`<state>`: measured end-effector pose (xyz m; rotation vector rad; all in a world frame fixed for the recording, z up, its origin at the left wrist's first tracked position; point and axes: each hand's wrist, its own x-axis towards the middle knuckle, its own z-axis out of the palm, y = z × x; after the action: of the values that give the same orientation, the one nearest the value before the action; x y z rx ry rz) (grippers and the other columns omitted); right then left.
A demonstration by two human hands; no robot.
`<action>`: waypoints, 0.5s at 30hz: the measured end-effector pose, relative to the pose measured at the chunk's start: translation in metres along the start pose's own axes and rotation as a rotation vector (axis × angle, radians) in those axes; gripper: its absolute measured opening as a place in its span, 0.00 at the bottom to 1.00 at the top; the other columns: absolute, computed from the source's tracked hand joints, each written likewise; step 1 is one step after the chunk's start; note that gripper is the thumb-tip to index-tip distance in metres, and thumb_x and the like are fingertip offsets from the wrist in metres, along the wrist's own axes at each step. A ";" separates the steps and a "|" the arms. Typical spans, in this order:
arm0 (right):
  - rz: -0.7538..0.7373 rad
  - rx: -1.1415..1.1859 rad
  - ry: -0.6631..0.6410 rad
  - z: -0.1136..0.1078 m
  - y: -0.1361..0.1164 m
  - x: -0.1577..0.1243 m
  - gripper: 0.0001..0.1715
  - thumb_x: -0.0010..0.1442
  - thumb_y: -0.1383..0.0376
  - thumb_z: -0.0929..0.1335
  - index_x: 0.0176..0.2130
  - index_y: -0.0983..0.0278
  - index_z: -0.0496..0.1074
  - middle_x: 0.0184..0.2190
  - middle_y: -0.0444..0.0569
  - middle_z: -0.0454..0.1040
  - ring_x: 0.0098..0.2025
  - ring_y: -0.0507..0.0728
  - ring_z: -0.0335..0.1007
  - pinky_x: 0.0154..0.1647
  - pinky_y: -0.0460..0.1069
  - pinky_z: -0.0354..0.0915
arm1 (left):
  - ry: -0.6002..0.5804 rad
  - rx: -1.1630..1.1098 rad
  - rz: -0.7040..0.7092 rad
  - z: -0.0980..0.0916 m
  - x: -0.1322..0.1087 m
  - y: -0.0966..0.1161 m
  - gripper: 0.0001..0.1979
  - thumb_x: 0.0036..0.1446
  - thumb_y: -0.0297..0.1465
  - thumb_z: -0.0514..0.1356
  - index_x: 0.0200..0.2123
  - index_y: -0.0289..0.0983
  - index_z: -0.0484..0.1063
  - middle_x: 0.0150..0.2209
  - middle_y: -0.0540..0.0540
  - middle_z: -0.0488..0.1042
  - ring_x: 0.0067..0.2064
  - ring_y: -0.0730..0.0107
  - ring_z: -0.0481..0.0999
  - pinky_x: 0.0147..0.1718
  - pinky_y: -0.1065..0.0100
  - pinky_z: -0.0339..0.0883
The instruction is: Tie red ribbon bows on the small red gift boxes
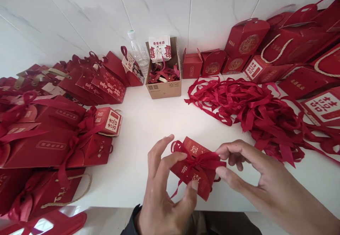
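Note:
A small red gift box (205,189) with gold lettering lies tilted near the front of the white table. Around its middle runs a red ribbon (204,160), tied in a bow on top. My left hand (164,189) grips the box from the left, its thumb on the near face and a finger on the ribbon by the bow's left side. On the other side, my right hand (252,174) has thumb and fingertips closed at the ribbon's right-hand end. A short cord loop shows at the box's right edge.
Loose red ribbons (244,107) lie heaped at the right. Red boxes (247,38) stack behind them; ribboned boxes (58,143) crowd the left. At the back are a cardboard box (166,90) of small pieces and a clear plastic bottle (138,52). The white table's (143,121) front edge is near me.

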<state>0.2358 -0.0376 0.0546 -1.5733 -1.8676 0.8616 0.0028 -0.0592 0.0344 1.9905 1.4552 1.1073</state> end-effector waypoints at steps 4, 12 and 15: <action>-0.141 -0.104 0.004 0.003 0.005 -0.007 0.08 0.72 0.59 0.67 0.50 0.52 0.73 0.43 0.45 0.78 0.42 0.57 0.77 0.41 0.50 0.73 | -0.087 0.043 0.088 0.007 0.014 0.001 0.17 0.62 0.25 0.63 0.52 0.44 0.71 0.66 0.41 0.64 0.69 0.49 0.59 0.62 0.47 0.64; -0.304 -0.160 0.029 0.002 0.000 -0.006 0.07 0.75 0.66 0.64 0.49 0.53 0.68 0.40 0.43 0.72 0.41 0.54 0.77 0.40 0.47 0.71 | -0.062 -0.001 0.030 0.013 0.016 0.001 0.09 0.64 0.23 0.62 0.43 0.43 0.72 0.57 0.44 0.72 0.64 0.56 0.65 0.59 0.53 0.67; -0.345 -0.184 0.060 0.002 -0.003 -0.009 0.08 0.75 0.65 0.64 0.51 0.52 0.69 0.44 0.46 0.71 0.44 0.54 0.76 0.44 0.48 0.71 | -0.040 -0.005 0.008 0.014 0.014 0.003 0.08 0.65 0.24 0.62 0.43 0.43 0.72 0.57 0.44 0.72 0.63 0.57 0.66 0.58 0.54 0.68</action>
<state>0.2338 -0.0466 0.0550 -1.3045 -2.1397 0.4970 0.0169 -0.0456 0.0332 2.0055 1.4239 1.0677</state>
